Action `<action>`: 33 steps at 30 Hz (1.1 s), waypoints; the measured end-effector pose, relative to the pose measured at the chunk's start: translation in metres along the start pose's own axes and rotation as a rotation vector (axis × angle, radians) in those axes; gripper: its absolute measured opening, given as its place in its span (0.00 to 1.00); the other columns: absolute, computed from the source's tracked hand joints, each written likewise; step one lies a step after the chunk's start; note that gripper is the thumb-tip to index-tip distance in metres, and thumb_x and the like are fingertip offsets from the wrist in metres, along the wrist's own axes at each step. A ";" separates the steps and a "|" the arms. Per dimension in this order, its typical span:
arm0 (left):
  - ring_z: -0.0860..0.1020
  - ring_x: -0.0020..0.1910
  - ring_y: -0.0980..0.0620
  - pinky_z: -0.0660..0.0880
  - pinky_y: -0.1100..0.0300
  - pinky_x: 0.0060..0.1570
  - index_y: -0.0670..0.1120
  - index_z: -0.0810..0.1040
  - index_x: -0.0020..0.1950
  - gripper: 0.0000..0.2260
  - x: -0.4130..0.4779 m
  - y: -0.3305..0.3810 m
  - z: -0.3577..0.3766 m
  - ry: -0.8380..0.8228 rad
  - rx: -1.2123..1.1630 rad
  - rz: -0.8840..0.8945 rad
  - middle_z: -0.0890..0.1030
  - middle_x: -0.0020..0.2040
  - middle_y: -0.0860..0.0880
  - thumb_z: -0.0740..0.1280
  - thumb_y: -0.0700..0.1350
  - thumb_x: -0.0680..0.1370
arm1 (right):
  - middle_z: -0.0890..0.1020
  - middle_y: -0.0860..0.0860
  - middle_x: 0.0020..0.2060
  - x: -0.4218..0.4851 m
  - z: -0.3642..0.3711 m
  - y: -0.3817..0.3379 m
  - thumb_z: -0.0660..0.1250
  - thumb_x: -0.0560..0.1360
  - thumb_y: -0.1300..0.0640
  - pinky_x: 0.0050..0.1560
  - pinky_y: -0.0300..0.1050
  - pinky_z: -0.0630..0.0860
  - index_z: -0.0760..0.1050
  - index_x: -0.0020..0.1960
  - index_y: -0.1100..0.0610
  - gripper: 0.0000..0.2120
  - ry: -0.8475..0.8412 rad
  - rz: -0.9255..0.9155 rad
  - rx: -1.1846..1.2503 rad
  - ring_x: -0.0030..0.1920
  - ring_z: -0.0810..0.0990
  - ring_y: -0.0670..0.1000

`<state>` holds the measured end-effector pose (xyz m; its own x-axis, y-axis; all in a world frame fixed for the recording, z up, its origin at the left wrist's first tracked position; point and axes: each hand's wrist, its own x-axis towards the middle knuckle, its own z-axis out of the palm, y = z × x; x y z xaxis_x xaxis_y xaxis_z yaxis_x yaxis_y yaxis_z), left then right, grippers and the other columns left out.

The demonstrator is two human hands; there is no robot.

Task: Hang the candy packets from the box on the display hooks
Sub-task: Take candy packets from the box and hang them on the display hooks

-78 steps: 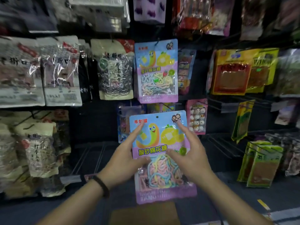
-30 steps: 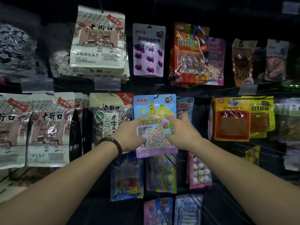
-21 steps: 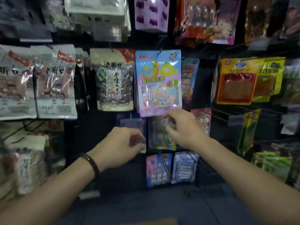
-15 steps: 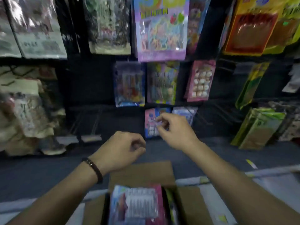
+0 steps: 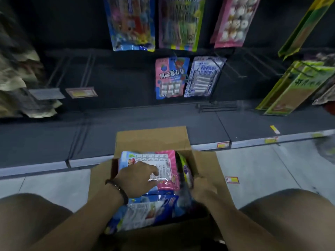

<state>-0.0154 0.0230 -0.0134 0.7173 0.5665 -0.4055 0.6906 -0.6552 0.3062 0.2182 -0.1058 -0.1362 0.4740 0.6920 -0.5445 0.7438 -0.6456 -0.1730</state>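
An open cardboard box (image 5: 152,140) stands on the floor between my knees, holding several candy packets. My left hand (image 5: 137,180) rests on the top packet (image 5: 166,160), a pink and blue one lying back side up, with the index finger stretched across its label. My right hand (image 5: 203,189) reaches into the box's right side beside a green and purple packet (image 5: 184,169) standing on edge; its fingers are hidden among the packets. More blue packets (image 5: 148,214) lie lower in the box.
A dark display wall rises behind the box. Bare hooks (image 5: 87,69) with price tags (image 5: 81,92) stick out at the left. A pink and blue packet (image 5: 170,78) and a white one (image 5: 203,77) hang in the middle, green packets (image 5: 290,87) at the right. The dark base shelf (image 5: 163,115) runs in front.
Both hands let go of the rainbow candy packet, which stayed on its hook. My view dropped from the display to the box, and both hands came down into it.
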 end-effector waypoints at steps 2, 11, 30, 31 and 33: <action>0.81 0.59 0.50 0.80 0.46 0.58 0.61 0.78 0.67 0.16 0.004 -0.002 0.006 -0.048 0.021 0.005 0.82 0.63 0.54 0.65 0.63 0.81 | 0.82 0.58 0.66 0.006 0.010 -0.001 0.67 0.81 0.47 0.60 0.54 0.82 0.70 0.75 0.57 0.26 -0.037 0.045 -0.007 0.64 0.83 0.59; 0.81 0.61 0.47 0.80 0.48 0.61 0.59 0.74 0.73 0.19 0.021 0.004 0.010 -0.103 0.041 0.043 0.79 0.69 0.50 0.63 0.63 0.83 | 0.74 0.59 0.74 0.044 0.049 0.001 0.68 0.81 0.47 0.68 0.57 0.78 0.57 0.83 0.60 0.37 -0.143 0.130 0.017 0.71 0.78 0.60; 0.82 0.45 0.59 0.79 0.59 0.54 0.58 0.78 0.68 0.15 0.015 -0.033 -0.012 0.142 -0.047 -0.029 0.83 0.58 0.56 0.65 0.59 0.83 | 0.88 0.56 0.51 -0.020 -0.113 0.012 0.64 0.79 0.56 0.55 0.57 0.84 0.84 0.52 0.56 0.10 0.088 -0.011 0.477 0.50 0.87 0.60; 0.84 0.51 0.56 0.78 0.58 0.57 0.58 0.77 0.69 0.16 0.013 -0.035 -0.011 0.154 -0.054 -0.041 0.83 0.60 0.55 0.65 0.59 0.82 | 0.88 0.57 0.50 -0.027 -0.122 0.012 0.64 0.79 0.57 0.55 0.60 0.83 0.84 0.51 0.58 0.11 0.099 -0.024 0.518 0.49 0.87 0.61; 0.82 0.60 0.54 0.76 0.59 0.60 0.55 0.75 0.72 0.19 0.009 -0.035 -0.007 0.167 -0.130 -0.056 0.82 0.65 0.53 0.67 0.59 0.82 | 0.89 0.57 0.45 -0.038 -0.134 0.007 0.63 0.80 0.61 0.55 0.64 0.84 0.84 0.51 0.60 0.11 0.128 -0.039 0.658 0.47 0.88 0.61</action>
<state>-0.0326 0.0545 -0.0218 0.6755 0.6822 -0.2799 0.7280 -0.5568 0.3999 0.2691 -0.0934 -0.0066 0.5352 0.7252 -0.4332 0.3385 -0.6540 -0.6766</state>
